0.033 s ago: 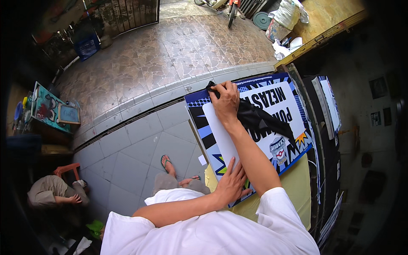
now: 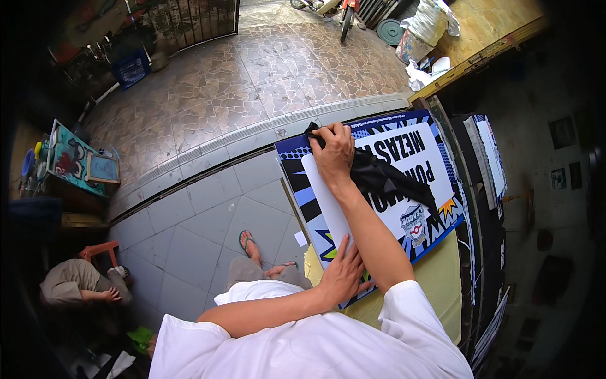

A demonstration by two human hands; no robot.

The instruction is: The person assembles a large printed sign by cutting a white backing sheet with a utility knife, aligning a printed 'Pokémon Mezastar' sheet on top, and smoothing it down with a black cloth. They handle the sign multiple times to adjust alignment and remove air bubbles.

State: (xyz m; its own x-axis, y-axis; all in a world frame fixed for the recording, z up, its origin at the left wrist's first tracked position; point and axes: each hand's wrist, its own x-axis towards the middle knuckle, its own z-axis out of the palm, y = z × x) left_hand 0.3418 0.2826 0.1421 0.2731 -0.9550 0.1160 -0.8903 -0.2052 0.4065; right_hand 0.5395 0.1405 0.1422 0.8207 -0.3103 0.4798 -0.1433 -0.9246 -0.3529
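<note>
A printed board (image 2: pixel 394 136) in blue, black and white, its lettering upside down to me, lies on the table to my right. My right hand (image 2: pixel 334 151) is closed on a black cloth (image 2: pixel 391 180) at the board's far left corner. A bunched end of the cloth pokes out past my fingers, and the rest trails across the board toward the right. Nearer to me, my left hand (image 2: pixel 344 271) lies flat on the board's near left edge, fingers stretched out and holding nothing. My right forearm hides part of the print.
Yellow sheeting (image 2: pixel 435 284) covers the table beneath the board. Dark stacked panels (image 2: pixel 486 158) stand to the right. At the lower left, another person (image 2: pixel 76 281) sits near a red stool (image 2: pixel 101 249). A teal painted panel (image 2: pixel 69 158) is at the left. A motorbike (image 2: pixel 344 16) stands far ahead.
</note>
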